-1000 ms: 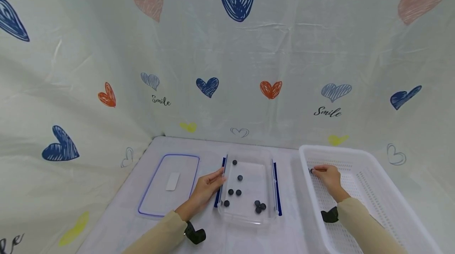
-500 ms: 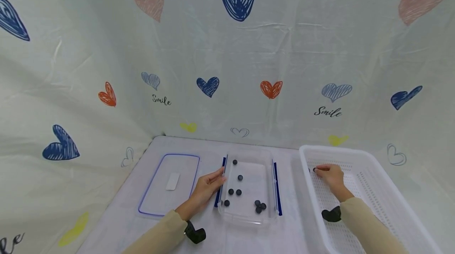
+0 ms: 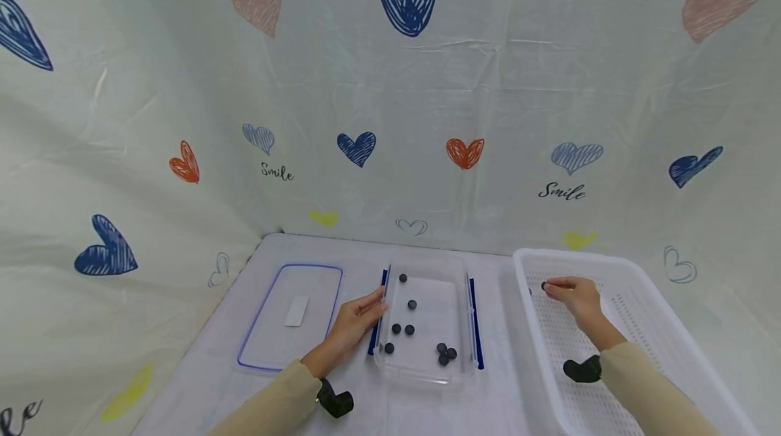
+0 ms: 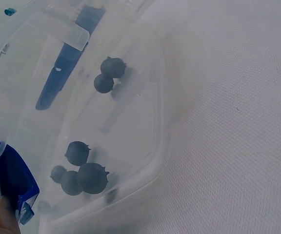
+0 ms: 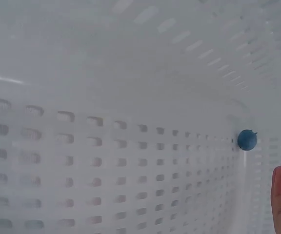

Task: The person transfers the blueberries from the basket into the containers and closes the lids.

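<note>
My right hand (image 3: 576, 297) pinches a dark blueberry (image 3: 544, 285) between thumb and fingertips, above the floor of a white slotted basket (image 3: 525, 273). A second blueberry (image 5: 247, 140) lies at the basket's wall in the right wrist view. With my left hand (image 3: 350, 327) I hold the left side of a clear plastic container (image 3: 436, 300), fingers at its blue side clip (image 4: 16, 175). Several blueberries lie inside: a cluster of three (image 3: 443, 354) near the front right, others scattered along the left. Only fingertips of the left hand show in the left wrist view.
A clear lid (image 3: 274, 321) with a blue rim lies flat left of the container, a white rectangle (image 3: 296, 311) on it. The container's other blue clip (image 3: 476, 321) hangs on its right side. A heart-printed sheet (image 3: 415, 97) rises behind the white-covered table (image 3: 500, 354).
My right hand has lifted the blueberry slightly and moved it right, away from the basket's left wall, uncovering the second blueberry there. The left hand and container stay still.
</note>
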`<action>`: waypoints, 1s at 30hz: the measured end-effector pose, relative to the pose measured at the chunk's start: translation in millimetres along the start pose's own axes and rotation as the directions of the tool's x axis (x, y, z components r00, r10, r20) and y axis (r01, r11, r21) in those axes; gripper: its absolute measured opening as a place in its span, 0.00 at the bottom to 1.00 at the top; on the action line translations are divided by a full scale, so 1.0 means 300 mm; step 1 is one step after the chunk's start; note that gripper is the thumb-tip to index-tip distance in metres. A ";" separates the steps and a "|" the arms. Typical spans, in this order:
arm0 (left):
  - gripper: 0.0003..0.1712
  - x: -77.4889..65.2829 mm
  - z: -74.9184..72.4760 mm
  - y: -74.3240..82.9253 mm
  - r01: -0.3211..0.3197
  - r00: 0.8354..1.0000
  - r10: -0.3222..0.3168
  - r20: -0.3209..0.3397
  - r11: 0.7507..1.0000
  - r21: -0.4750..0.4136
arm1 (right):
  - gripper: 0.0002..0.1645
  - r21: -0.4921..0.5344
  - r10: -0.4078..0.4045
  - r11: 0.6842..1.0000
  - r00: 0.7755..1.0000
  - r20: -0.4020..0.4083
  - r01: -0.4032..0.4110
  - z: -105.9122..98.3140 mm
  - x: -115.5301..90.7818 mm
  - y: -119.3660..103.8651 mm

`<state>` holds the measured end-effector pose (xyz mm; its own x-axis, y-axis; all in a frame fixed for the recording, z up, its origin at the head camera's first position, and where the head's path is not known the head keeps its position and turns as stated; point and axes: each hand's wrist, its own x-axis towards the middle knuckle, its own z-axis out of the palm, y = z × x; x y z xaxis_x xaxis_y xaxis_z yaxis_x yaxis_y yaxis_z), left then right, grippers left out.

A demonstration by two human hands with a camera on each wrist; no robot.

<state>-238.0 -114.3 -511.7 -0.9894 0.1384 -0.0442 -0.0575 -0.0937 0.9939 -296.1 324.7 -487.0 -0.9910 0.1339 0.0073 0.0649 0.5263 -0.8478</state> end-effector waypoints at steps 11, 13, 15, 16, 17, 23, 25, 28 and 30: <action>0.31 0.006 0.001 -0.012 0.010 1.000 -0.010 -0.013 1.000 0.004 | 0.30 0.073 -0.038 0.997 0.998 0.055 0.034 -0.042 -0.042 -0.086; 0.32 0.007 0.002 -0.015 0.014 1.000 -0.014 -0.011 1.000 -0.009 | 0.30 0.085 -0.046 0.996 0.996 0.071 0.040 -0.049 -0.049 -0.101; 0.33 0.007 0.002 -0.018 0.016 1.000 -0.016 -0.009 1.000 -0.014 | 0.31 0.104 -0.046 0.994 0.995 0.085 0.037 -0.056 -0.054 -0.116; 0.33 0.007 0.003 -0.019 0.012 1.000 -0.013 -0.004 1.000 -0.015 | 0.31 0.112 -0.049 0.993 0.995 0.089 0.038 -0.059 -0.057 -0.124; 0.33 0.007 0.003 -0.019 0.019 1.000 -0.019 -0.004 1.000 -0.022 | 0.31 0.127 -0.053 0.991 0.994 0.095 0.041 -0.061 -0.059 -0.131; 0.33 0.012 0.003 -0.019 0.000 1.000 0.000 0.001 1.000 -0.012 | 0.31 0.195 -0.105 0.977 0.989 0.105 0.083 -0.060 -0.068 -0.186; 0.34 0.012 0.003 -0.017 -0.006 1.000 0.006 -0.001 1.000 -0.006 | 0.30 0.193 -0.113 0.977 0.988 0.106 0.091 -0.056 -0.074 -0.207; 0.34 0.013 0.002 -0.014 -0.008 1.000 0.008 0.000 1.000 -0.003 | 0.30 0.170 -0.107 0.982 0.988 0.112 0.088 -0.048 -0.084 -0.240; 0.34 0.012 0.001 -0.015 -0.003 1.000 0.003 -0.007 1.000 0.001 | 0.30 0.161 -0.107 0.983 0.987 0.122 0.087 -0.039 -0.089 -0.261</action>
<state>-241.3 -112.9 -516.2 -0.9905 0.1309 -0.0420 -0.0545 -0.0935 0.9941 -273.3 289.8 -414.5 -0.9991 -0.0269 0.0330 -0.0409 0.3941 -0.9182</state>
